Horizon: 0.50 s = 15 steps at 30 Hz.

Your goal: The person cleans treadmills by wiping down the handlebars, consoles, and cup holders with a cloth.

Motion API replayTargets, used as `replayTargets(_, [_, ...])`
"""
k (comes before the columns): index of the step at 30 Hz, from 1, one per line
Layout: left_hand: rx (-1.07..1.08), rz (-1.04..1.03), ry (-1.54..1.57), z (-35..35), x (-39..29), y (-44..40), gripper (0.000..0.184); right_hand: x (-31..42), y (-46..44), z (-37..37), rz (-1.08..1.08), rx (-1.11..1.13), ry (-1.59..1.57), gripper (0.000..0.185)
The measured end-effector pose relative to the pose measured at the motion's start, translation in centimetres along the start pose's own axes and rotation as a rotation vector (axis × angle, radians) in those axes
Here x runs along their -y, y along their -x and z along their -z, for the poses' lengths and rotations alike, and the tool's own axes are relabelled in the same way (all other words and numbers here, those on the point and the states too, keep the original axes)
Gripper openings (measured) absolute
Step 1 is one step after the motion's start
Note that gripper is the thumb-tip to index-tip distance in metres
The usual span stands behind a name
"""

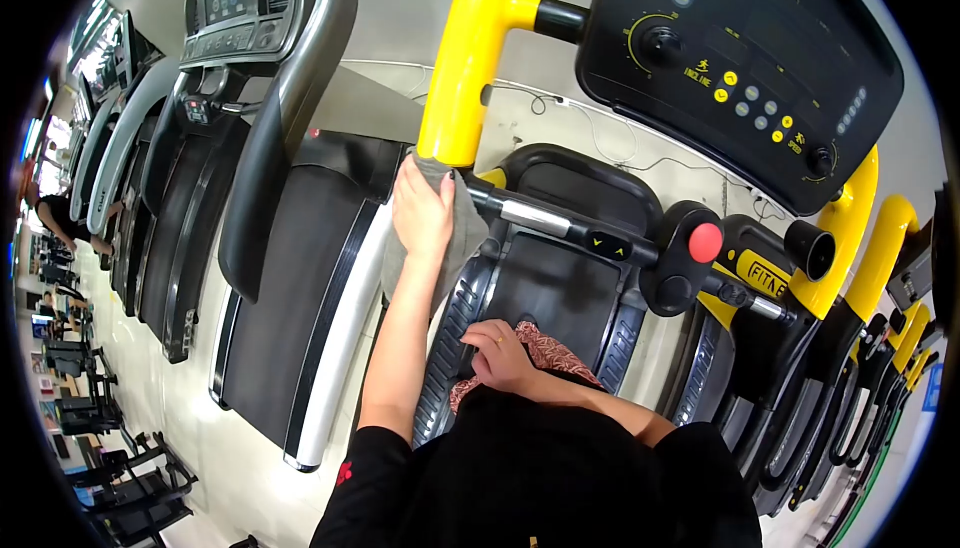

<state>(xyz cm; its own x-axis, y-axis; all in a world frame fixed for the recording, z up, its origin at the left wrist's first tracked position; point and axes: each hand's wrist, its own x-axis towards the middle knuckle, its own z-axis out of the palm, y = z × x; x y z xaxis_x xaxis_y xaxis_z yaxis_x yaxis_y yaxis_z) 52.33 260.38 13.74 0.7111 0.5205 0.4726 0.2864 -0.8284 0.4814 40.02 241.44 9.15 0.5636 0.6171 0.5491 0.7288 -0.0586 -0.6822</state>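
Observation:
A grey cloth hangs from my left hand, which presses it around the lower end of the yellow upright of a treadmill. My right hand is held in front of my body with its fingers curled, over the patterned red cloth at my waist. Whether anything is inside those fingers is hidden. Just right of the grey cloth runs the treadmill's handlebar, with a red button. Above it is the black console.
A grey treadmill stands at the left, with its console above. More treadmills line both sides. Cables run along the wall behind. Another person bends over at the far left. The treadmill belt lies below the handlebar.

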Motion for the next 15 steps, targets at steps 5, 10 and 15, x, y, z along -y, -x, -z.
replayTargets(5, [0.027,0.099,0.02,0.5,0.9,1.5,0.065,-0.1,-2.1,0.7,-0.228,0.022,-0.142,0.045])
replayTargets(10, [0.178,0.256,-0.115,3.4,2.7,6.8,0.067,-0.1,-6.3,0.8,-0.204,0.12,-0.288,0.052])
replayTargets(15, [0.25,0.427,-0.339,7.1,3.6,13.2,0.064,-0.2,-7.4,-1.3,-0.088,0.261,-0.367,0.056])
